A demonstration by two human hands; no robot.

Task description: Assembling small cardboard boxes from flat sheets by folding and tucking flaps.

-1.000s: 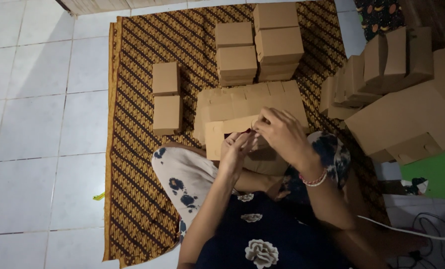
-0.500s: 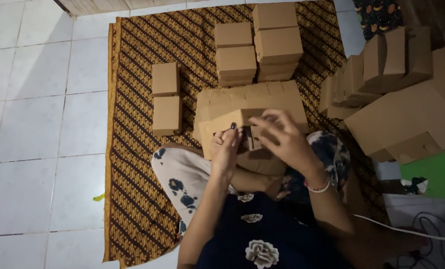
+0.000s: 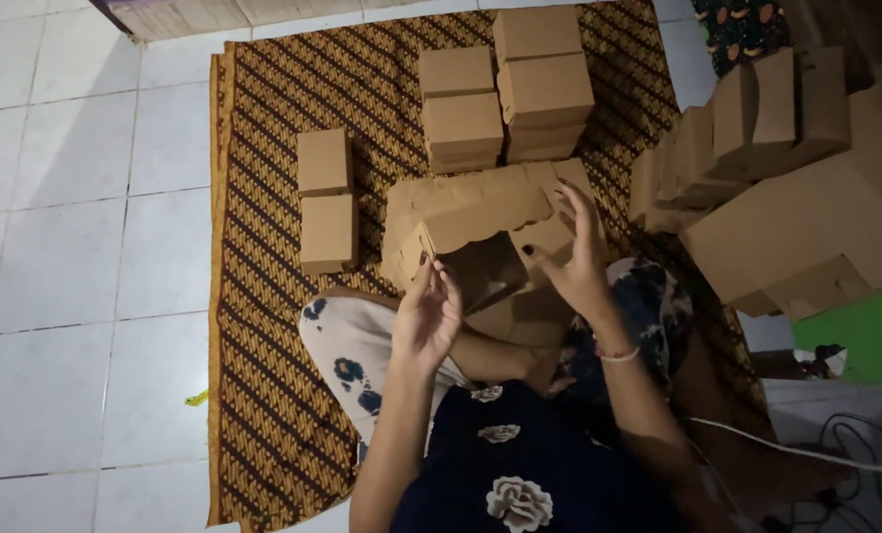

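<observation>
Cardboard was half-formed: the open box (image 3: 480,262) sat over your lap at the mat's (image 3: 263,296) near edge, your left hand (image 3: 426,316) pinching its corner flap, your right hand (image 3: 579,262) spread wide against its side. That light grip risked buckling the flap.

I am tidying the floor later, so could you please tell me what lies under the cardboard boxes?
A brown patterned mat lies under the two small boxes and the stacked boxes, spread over white floor tiles. The part beneath the flat cardboard pile and the person's legs is covered.
</observation>
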